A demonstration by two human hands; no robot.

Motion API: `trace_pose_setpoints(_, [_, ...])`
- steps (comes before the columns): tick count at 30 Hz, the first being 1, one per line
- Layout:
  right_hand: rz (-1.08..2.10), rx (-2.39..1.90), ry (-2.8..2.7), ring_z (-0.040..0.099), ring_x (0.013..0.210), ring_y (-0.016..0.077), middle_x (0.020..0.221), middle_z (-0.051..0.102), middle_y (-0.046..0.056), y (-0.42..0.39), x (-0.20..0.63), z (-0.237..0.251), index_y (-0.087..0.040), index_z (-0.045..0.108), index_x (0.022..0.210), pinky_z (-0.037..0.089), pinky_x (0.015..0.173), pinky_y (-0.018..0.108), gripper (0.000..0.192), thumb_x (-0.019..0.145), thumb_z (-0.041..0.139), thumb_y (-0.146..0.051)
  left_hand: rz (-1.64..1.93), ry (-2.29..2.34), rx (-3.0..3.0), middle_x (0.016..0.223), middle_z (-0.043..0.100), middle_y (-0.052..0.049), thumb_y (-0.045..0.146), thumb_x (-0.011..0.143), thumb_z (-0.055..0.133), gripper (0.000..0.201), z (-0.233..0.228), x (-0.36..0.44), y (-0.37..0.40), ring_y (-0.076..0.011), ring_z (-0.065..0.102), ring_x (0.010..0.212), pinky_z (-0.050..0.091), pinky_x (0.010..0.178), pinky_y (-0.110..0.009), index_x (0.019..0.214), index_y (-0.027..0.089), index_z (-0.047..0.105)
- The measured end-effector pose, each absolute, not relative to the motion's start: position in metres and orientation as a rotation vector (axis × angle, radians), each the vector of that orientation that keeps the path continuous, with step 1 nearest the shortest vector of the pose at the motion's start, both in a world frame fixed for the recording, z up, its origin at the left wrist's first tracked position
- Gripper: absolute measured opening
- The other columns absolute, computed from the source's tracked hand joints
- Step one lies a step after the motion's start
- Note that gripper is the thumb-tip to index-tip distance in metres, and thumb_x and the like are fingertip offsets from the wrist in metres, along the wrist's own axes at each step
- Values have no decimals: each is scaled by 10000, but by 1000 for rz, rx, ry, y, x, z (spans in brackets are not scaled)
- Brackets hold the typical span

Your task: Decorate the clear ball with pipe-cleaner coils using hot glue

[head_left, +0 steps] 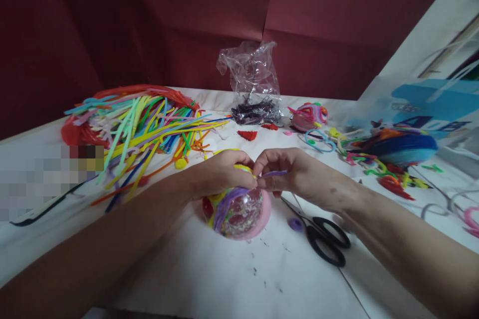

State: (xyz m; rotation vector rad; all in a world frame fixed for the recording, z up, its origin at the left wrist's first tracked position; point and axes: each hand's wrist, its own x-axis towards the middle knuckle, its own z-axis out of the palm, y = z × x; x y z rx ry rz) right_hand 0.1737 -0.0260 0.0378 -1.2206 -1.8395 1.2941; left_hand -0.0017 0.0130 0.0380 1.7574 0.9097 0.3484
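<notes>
A clear ball wrapped in yellow, purple and pink pipe cleaners rests on the white table. My left hand lies over its top and grips it. My right hand pinches a purple pipe cleaner right beside the left fingertips, above the ball. Black scissors lie just right of the ball, under my right wrist, with a small purple coil next to them.
A big heap of coloured pipe cleaners fills the left back. A clear plastic bag stands at the back centre. A second wrapped ball, a blue feathery bundle and loose scraps lie to the right.
</notes>
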Motion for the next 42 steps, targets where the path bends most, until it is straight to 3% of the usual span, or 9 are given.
trace_pose_setpoints(8, [1306,-1238,-1814,439,535,82,670,528,10,-25,177,34,-120,538,824,359,484,176,263,650,606,-304,263,853,1683,657,518,47,170,560,560,312,49,-2,7,-91,478,563,360,492,-184,870,172,524])
trace_pose_setpoints(17, [1314,-1264,-1807,462,559,91,680,547,21,-29,175,40,-111,540,821,368,506,182,259,646,620,-285,281,856,1719,732,549,17,183,554,555,341,46,-2,8,-133,519,646,388,536,-217,894,176,534])
trace_pose_setpoints(21, [1296,-1282,-1751,462,554,95,674,530,17,-30,174,37,-115,544,823,386,519,195,307,657,646,-351,278,867,1695,752,575,9,180,548,552,359,45,-3,9,-142,529,665,398,569,-236,907,180,535])
trace_pose_setpoints(27, [1237,-1309,-1773,419,526,91,565,491,8,-34,178,37,-112,559,659,322,485,189,310,687,688,-393,242,937,1693,624,523,51,184,546,560,396,50,-2,7,-111,483,555,356,485,-200,942,191,538])
trace_pose_setpoints(37, [1107,-1239,-1782,412,471,84,522,491,17,-36,170,50,-119,548,569,305,444,193,412,706,677,-486,229,837,1603,826,602,-31,244,525,591,480,43,-9,20,-175,557,689,385,549,-239,995,175,519])
trace_pose_setpoints(42, [1032,-1251,-1859,458,492,96,543,514,28,-35,184,57,-129,538,595,361,456,189,483,734,638,-581,233,820,1558,732,570,16,204,591,572,401,44,-12,19,-122,517,589,377,514,-209,988,191,518])
